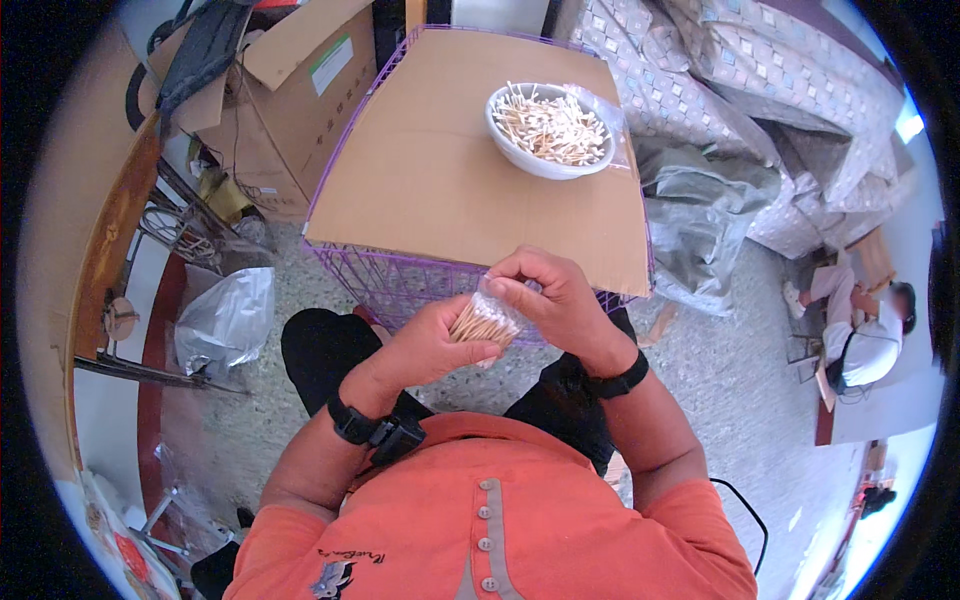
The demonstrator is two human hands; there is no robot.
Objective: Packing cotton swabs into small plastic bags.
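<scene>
A bundle of cotton swabs (487,322) with brown sticks and white tips is held in front of my lap, before the near edge of the table. My left hand (436,342) is closed around its lower side, thumb along the sticks. A clear plastic bag (497,289) shows at the white-tipped end. The fingers of my right hand (547,297) pinch that bag's upper edge. How far the swabs sit inside the bag I cannot tell. Farther off, a pale grey bowl (550,166) stands heaped with loose cotton swabs (552,124).
A cardboard sheet (420,165) tops a purple wire cage (375,280). Clear plastic (612,118) lies beside the bowl. Cardboard boxes (290,110) stand at the left, a silvery plastic bag (228,318) below them. Wrapped patterned bundles (720,90) fill the far right; another person (868,340) sits at the right.
</scene>
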